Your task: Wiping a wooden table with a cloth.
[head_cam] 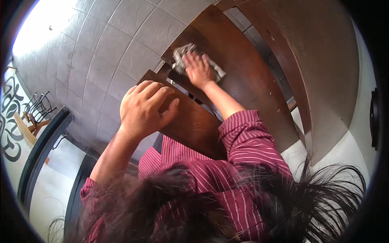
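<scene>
Under the spread fingers of my right hand (pixel 197 70) lies a crumpled, pale patterned cloth (pixel 185 50), pressed against a broad brown wooden panel (pixel 252 82). Motion blurs both the cloth and this hand. My left hand (pixel 146 106) is closer to the camera, with its fingers bent and its thumb apart. Behind it is the corner of a second, lower wooden panel (pixel 194 127). I cannot tell whether the left hand touches that panel, because its fingertips are hidden. A gap separates the two panels, and small pale marks dot the wood.
Grey tiles (pixel 121 42) extend along the left and top, with bright glare at the upper left. A reddish-brown wooden rail (pixel 282 39) runs beside a plain grey-brown surface (pixel 322 76). At the far left, wire hangers (pixel 39 104) hang near a dark bar (pixel 45 148).
</scene>
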Demonstrator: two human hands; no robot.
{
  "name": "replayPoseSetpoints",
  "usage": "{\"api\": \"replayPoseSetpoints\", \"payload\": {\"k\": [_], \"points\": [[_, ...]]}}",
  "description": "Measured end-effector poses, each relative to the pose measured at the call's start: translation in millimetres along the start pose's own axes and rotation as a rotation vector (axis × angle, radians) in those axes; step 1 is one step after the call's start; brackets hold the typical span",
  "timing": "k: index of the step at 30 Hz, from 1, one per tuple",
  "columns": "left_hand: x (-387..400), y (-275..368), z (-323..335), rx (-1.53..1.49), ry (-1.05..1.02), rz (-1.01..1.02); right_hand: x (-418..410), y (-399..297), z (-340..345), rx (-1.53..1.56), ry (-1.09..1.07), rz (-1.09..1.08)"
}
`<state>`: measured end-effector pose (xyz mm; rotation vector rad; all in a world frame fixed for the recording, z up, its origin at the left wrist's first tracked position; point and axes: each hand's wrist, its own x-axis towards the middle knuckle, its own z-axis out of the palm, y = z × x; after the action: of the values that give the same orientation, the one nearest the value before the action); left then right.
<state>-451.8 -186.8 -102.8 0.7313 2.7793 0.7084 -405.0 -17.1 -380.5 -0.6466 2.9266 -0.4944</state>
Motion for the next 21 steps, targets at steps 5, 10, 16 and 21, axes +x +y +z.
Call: {"api": "replayPoseSetpoints", "payload": {"k": [5, 10, 16, 21], "points": [[1, 1, 0, 0.008, 0.009, 0.017, -52, 25, -16, 0.183, -0.091, -0.610], [0, 3, -1, 0.011, 0.001, -0.024, -27, 47, -14, -0.016, 0.082, -0.087], [0, 3, 1, 0.051, -0.067, -0.054, 11, -17, 9, -0.048, 0.064, -0.064], [1, 4, 1, 0.069, -0.050, -0.050, -63, 38, -12, -0.004, -0.184, -0.651]]}}
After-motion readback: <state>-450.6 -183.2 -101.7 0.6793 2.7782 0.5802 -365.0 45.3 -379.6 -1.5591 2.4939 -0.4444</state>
